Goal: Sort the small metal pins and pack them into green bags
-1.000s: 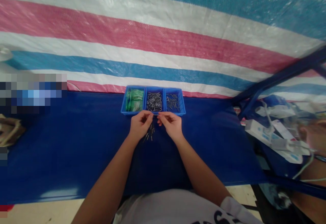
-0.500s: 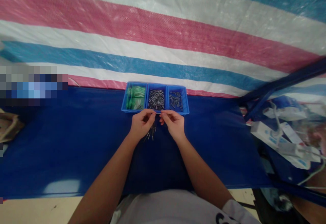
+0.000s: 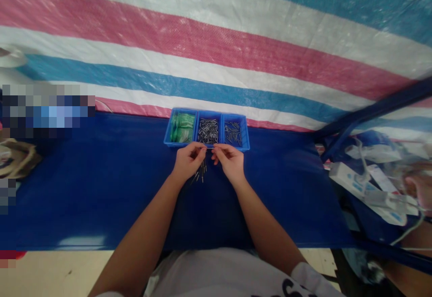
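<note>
My left hand (image 3: 189, 159) and my right hand (image 3: 230, 161) meet just in front of the blue bins, fingertips pinched on the two ends of one thin metal pin (image 3: 209, 147). Several dark pins with light tips (image 3: 202, 173) lie on the table beside and partly under my left hand. Behind the hands, the left blue bin (image 3: 166, 138) holds green bags (image 3: 184, 121). Many small metal pins (image 3: 208, 130) fill the middle bin, and fewer pins (image 3: 232, 131) lie in the right bin.
A blue-covered table (image 3: 118, 166) spreads under the bins. Behind it hangs a striped sheet (image 3: 216, 63). At the right are a dark frame bar (image 3: 374, 108), a white power strip (image 3: 351, 180), cables and part of another person's hand. A brown container (image 3: 23, 159) stands at far left.
The view has shifted slightly, showing more at the left edge. My hands keep nearly the same pose, with the pin still between them.
</note>
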`<state>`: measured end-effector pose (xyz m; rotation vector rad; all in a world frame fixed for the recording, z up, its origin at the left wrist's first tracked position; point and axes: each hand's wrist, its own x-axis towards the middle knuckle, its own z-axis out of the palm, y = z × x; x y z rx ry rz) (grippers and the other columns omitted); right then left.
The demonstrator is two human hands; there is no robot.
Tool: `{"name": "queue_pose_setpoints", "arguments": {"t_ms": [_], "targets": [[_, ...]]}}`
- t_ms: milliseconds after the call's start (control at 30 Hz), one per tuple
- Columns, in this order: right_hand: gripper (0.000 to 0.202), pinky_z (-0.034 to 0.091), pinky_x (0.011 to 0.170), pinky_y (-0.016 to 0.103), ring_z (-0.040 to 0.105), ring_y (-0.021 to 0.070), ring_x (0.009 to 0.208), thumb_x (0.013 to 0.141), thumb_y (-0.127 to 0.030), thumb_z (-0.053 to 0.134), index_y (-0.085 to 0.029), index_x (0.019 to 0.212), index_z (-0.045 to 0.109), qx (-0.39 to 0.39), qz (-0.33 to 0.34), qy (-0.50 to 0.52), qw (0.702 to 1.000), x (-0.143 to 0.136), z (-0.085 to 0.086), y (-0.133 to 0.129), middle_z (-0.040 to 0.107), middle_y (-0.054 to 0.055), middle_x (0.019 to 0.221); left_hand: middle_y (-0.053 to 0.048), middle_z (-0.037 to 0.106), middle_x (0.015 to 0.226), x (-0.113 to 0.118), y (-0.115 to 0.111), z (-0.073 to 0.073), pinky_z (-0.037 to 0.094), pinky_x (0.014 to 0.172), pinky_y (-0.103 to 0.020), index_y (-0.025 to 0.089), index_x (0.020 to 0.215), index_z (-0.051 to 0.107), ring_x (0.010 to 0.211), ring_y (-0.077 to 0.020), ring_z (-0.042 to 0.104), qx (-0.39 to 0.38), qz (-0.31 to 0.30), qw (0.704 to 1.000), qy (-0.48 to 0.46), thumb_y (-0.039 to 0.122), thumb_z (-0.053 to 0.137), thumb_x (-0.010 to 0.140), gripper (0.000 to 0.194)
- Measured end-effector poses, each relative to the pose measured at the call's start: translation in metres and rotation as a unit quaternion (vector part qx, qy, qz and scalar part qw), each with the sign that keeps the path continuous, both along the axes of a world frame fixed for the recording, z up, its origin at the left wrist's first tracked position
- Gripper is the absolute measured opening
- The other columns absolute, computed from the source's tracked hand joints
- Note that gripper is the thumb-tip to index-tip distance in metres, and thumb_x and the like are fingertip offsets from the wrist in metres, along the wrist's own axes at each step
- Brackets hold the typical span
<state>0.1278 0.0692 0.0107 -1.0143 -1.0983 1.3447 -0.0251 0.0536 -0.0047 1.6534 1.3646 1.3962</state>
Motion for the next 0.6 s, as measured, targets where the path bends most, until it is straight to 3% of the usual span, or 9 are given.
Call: {"name": "queue_pose_setpoints", "arguments": {"t_ms": [267,600], "targets": [[0.018,0.051,0.042,0.025,0.061,0.0119,0.049,0.075,-0.035,0.073,-0.02,0.083,0.071,-0.004,0.004,-0.01,1.0,0.0017,0.0006,0.0024,0.07,0.001,0.067,0.005,0.054,0.055,0.0017,0.0007,0.0014,0.035,0.044,-0.017,0.017,0.09,0.064,0.044,-0.0057,0.046,-0.016,-0.02,1.0,0.0,0.029,0.058,0.087,0.013],[0.018,0.054,0.049,0.025,0.064,0.013,0.056,0.075,-0.035,0.073,-0.02,0.085,0.072,0.0,-0.002,-0.029,1.0,-0.003,-0.0002,-0.0058,0.07,0.002,0.069,0.005,0.052,0.055,0.0051,-0.002,0.0065,0.034,0.046,-0.019,0.017,0.087,0.059,0.045,-0.007,0.046,-0.034,0.019,0.999,0.033,0.03,0.05,0.092,0.017]]}}
